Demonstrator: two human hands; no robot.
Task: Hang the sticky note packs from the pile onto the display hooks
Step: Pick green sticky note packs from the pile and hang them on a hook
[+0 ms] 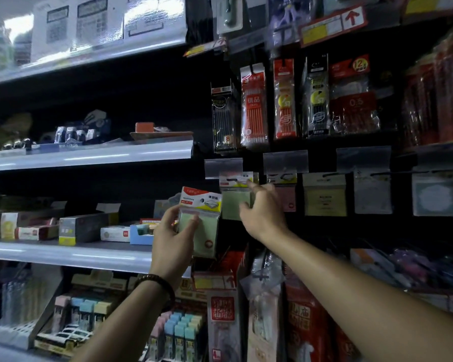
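Head-worn camera faces the display hooks closely, slightly upward.

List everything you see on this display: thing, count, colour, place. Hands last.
Held sticky note pack: one, green, in left hand, below the hooks.
Hung sticky note pack: one, green, leftmost hook.
Other hung packs: four, pink, yellow, two whitish, hooks to the right.
Pen packs: at least five, red and black, row above.
Calculators: count unclear, white, top shelf.
Boxes: several, mixed colours, left shelf.
Left hand: grips the held pack.
Right hand: fingers spread, touches the hung pack.
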